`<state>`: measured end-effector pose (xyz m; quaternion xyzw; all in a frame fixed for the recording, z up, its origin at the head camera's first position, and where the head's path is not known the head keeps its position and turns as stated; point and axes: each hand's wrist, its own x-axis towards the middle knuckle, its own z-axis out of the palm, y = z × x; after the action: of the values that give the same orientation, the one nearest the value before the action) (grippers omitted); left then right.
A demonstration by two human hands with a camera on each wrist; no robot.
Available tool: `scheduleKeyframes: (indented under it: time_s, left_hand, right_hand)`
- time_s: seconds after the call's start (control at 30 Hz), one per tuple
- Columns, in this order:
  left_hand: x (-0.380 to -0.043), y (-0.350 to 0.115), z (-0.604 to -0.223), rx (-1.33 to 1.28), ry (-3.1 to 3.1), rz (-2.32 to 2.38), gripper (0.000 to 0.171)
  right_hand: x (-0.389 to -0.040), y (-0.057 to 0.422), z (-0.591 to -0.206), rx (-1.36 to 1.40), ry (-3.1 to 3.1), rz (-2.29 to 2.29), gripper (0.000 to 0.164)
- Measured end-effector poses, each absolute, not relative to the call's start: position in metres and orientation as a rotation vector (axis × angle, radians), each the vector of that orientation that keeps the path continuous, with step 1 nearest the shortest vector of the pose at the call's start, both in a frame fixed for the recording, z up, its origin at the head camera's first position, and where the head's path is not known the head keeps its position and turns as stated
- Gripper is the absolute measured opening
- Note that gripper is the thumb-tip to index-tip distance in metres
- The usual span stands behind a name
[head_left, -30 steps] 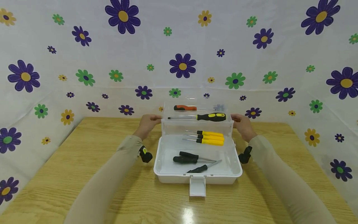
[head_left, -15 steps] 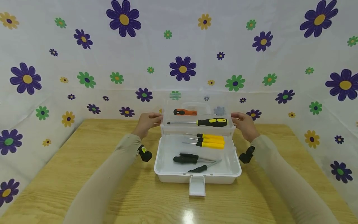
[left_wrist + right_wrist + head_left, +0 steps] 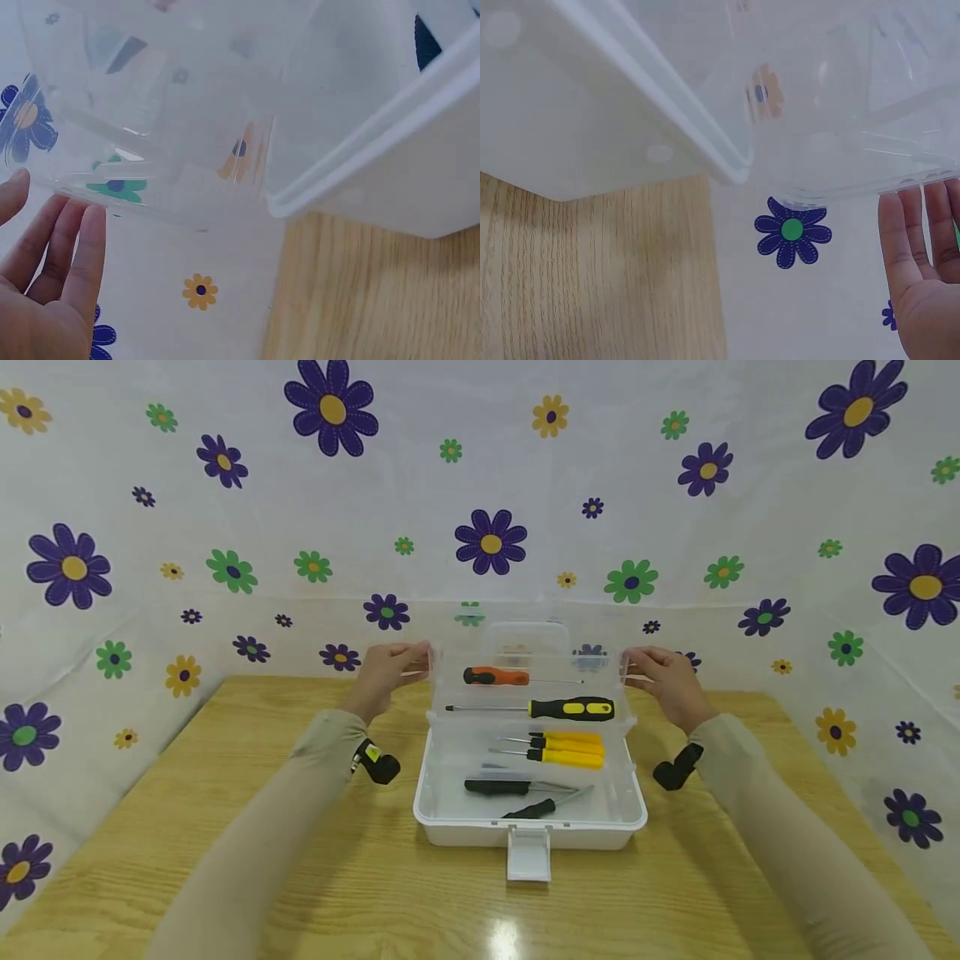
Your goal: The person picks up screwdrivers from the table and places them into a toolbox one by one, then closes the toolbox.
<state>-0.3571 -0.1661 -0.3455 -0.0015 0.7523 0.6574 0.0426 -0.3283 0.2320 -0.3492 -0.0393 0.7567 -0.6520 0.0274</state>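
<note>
A white toolbox (image 3: 592, 837) stands open in the head view, its clear lid (image 3: 592, 639) raised at the back. My left hand (image 3: 381, 678) holds the lid's left side; in the left wrist view its thumb and fingers (image 3: 88, 244) meet the lid's edge. My right hand (image 3: 666, 681) holds the opposite side, fingertips at the edge; its thumb is hidden in the right wrist view. A clear tray bears an orange-and-black screwdriver (image 3: 502, 677) and a large black-and-yellow screwdriver (image 3: 573, 708). Three yellow screwdrivers (image 3: 566, 758) and black screwdrivers (image 3: 498, 787) lie below.
The toolbox sits on a wooden table (image 3: 337, 860), its white latch (image 3: 528, 857) hanging down in front. A white flowered cloth (image 3: 420, 485) rises behind the table and along both sides. Dark wrist cameras (image 3: 378, 767) are strapped to both wrists.
The lid has swung forward, both hands moving with it. The upper tray and its two screwdrivers have come forward and down, now partly covering a black screwdriver. The toolbox base stays put.
</note>
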Motion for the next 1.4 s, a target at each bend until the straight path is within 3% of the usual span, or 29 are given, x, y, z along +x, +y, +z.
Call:
scheduleKeyframes:
  time_s: [0.33, 0.57, 0.9, 1.4]
  left_hand:
    - [-0.342, -0.176, -0.336, 0.086, 2.271, 1.95, 0.052]
    - [-0.329, -0.181, -0.325, 0.153, 2.303, 1.875, 0.059]
    - [-0.309, -0.177, -0.315, 0.067, 2.424, 1.707, 0.068]
    - [-0.291, -0.174, -0.305, 0.086, 2.544, 1.467, 0.067]
  right_hand:
    - [-0.311, 0.237, -0.339, -0.164, 2.369, -1.887, 0.064]
    - [-0.3, 0.241, -0.326, -0.27, 2.151, -2.061, 0.042]
    - [-0.284, 0.239, -0.311, -0.221, 2.082, -2.059, 0.026]
    - [-0.27, 0.237, -0.311, -0.207, 2.19, -1.987, 0.021]
